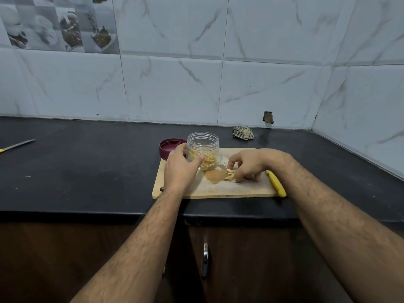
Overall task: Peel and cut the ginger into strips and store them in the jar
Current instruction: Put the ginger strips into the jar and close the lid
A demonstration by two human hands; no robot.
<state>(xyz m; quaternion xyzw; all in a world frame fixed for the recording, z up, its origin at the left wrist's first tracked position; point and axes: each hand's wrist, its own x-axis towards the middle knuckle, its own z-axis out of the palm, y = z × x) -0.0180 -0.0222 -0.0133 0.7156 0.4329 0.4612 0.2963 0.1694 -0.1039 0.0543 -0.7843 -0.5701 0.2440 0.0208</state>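
On the dark worktop [87, 171] lies a wooden cutting board [251, 189], and on its far left part stands a clear jar [204, 142], upright and uncapped, partly filled with pale ginger strips [208, 159]. The left hand [180, 169] holds the jar, its grip curled round the near side with the thumb against the wall. The right hand [249, 164] bends down onto the board just right of the jar, its fingertips pinched together on a small heap of cut ginger pieces [230, 174] beside a brown stain. A maroon lid [169, 147] lies open side up behind the left hand, touching the jar. A yellow-handled tool [276, 183] rests at the board's right edge, partly hidden by the right forearm. A knife [16, 146] lies well apart at far left, and a crumpled cloth [243, 132] sits near the wall.
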